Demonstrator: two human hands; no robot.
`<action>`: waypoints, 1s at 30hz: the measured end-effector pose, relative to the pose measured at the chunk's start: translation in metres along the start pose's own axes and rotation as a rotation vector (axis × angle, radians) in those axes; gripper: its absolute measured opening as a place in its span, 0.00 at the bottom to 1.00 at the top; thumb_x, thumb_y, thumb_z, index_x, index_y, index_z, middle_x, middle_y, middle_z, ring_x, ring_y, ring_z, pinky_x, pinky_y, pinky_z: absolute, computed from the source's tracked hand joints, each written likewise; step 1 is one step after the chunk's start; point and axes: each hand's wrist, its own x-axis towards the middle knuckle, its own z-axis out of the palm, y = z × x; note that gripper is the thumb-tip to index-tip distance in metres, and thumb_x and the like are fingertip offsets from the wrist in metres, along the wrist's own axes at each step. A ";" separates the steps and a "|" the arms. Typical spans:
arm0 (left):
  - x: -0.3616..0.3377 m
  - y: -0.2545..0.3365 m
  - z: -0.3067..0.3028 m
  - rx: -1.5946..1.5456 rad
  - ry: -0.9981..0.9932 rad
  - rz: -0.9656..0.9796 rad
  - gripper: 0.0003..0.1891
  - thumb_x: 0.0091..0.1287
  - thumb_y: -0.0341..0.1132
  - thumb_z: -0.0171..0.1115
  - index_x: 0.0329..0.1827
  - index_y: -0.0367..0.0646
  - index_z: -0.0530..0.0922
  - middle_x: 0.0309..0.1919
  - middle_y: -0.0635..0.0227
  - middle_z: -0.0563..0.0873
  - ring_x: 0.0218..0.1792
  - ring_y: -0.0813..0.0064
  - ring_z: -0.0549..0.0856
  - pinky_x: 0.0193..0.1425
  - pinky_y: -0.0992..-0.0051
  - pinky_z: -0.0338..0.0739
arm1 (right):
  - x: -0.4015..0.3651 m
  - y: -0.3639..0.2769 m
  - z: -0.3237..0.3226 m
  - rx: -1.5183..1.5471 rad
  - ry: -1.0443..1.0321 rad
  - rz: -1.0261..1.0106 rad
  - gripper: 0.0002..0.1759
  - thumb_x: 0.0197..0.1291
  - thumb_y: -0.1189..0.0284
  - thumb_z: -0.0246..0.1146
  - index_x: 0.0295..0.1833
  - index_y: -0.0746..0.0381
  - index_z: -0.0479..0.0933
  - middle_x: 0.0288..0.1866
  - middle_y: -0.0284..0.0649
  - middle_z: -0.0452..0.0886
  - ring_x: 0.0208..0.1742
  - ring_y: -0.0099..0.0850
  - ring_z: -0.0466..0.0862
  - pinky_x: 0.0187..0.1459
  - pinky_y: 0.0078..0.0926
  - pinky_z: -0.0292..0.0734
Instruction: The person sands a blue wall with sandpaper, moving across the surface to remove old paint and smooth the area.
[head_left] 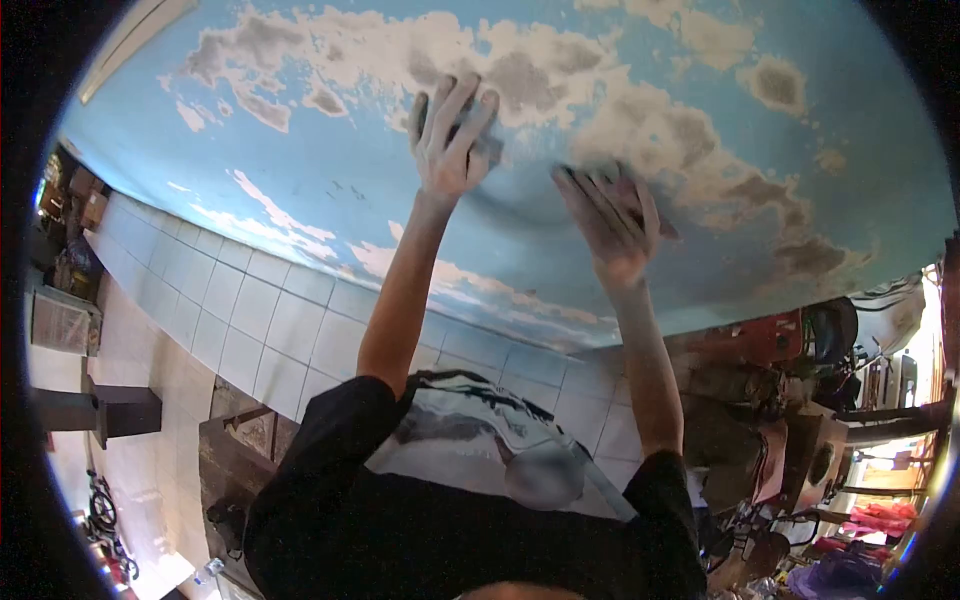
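Far left of the blue wall (pixel 330 150), dark shelves with boxes (pixel 75 215) stand over a pale floor, and a dark bench (pixel 105 410) sits lower down. Below the blue wall runs a band of white tiles (pixel 250 320), slanting down to the right. The wall's paint is patchy, with grey and whitish bare spots across its upper part.

The left hand (pixel 450 135) is raised on a bare arm against the wall, near its upper middle. Its fingers are spread wide and pressed over a grey pad (pixel 488 148), which lies flat on the wall beside a bare patch.

Just right of it and a little lower on the wall, the right hand (pixel 612 215) lies flat with its fingers close together. A thin dark sheet (pixel 664 230) shows at the edge of the fingers; I cannot tell whether the hand grips it or only presses on it.

Below the wall, to the right, red machinery (pixel 760 335) and brown boxes (pixel 800 455) are crowded together.
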 end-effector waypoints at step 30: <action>-0.010 -0.037 -0.052 -0.057 -0.034 -0.156 0.28 0.52 0.20 0.47 0.60 0.36 0.74 0.63 0.53 0.76 0.65 0.55 0.73 0.71 0.53 0.59 | -0.027 -0.009 0.001 0.278 -0.160 0.018 0.24 0.48 0.85 0.64 0.50 0.49 0.83 0.46 0.31 0.86 0.53 0.28 0.83 0.56 0.41 0.74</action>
